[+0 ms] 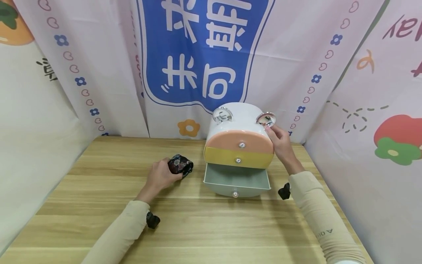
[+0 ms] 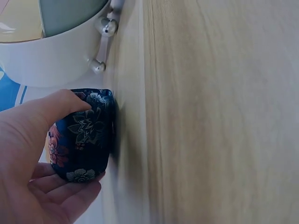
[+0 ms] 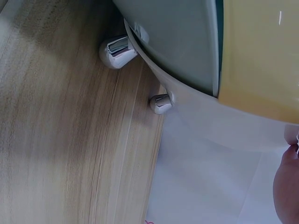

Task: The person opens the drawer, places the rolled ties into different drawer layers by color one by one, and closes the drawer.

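Note:
My left hand (image 1: 161,176) holds a rolled-up dark necktie (image 1: 180,165) with a floral pattern, just over the wooden table. Its thumb lies on one side and its fingers curl under the other, as the left wrist view shows. To the right stands a small white drawer box (image 1: 242,113) with orange, yellow and green fronts. Its lowest green drawer (image 1: 235,176) is pulled out, and the two upper ones are in. My right hand (image 1: 282,145) grips the box's upper right side at the round silver ear (image 1: 266,119); in the right wrist view only a fingertip (image 3: 287,186) shows.
The box stands on silver feet (image 3: 161,103) near the back edge of the wooden table (image 1: 184,227). A second silver ear (image 1: 222,115) is on its left. Printed cloth (image 1: 112,73) hangs behind and along both sides.

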The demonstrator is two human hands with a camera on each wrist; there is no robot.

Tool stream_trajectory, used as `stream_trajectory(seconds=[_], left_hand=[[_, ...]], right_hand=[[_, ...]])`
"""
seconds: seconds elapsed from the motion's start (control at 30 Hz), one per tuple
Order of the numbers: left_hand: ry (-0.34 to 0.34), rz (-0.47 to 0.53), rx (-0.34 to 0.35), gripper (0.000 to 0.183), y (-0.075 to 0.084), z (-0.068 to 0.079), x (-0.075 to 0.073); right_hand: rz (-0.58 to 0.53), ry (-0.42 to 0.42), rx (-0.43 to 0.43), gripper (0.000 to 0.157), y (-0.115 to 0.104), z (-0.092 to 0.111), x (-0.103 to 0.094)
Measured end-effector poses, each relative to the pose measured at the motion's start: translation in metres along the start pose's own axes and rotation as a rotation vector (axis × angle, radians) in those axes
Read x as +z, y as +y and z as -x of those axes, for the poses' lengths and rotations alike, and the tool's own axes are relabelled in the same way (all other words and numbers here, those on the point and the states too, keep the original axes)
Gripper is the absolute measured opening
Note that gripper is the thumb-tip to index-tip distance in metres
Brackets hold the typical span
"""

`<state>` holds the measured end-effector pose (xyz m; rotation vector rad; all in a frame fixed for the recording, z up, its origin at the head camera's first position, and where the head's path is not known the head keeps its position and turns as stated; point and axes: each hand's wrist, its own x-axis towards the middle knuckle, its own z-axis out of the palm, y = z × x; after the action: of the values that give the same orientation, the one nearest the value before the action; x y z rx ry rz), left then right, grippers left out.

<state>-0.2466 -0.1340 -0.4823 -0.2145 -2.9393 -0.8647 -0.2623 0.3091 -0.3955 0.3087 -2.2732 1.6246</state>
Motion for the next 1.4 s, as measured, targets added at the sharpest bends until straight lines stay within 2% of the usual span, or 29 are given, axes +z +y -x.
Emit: stream_trajectory(seconds=[0.33,0.63,0.93,1.4], left_hand=[[0.056,0.055,0.009,0.076,-0.001,0.0,0.001],[0.043,0.057,0.003,0.077,0.005,-0.002,-0.005],[0.014,0.047,0.038,0.074,0.017,-0.002,-0.021],[0.016,0.025,0.115,0.069,0.038,0.014,-0.051]], right_hand=[[0.005,0.004,-0.002,0.05,0.001,0.0,0.0],[-0.01,0.008,-0.009,0.049,0.002,-0.001,0.0],[-0.003,0.004,-0.018,0.049,0.003,-0.001,-0.001],[-0.006,0.009,-0.004,0.05,0.0,0.0,-0.001]])
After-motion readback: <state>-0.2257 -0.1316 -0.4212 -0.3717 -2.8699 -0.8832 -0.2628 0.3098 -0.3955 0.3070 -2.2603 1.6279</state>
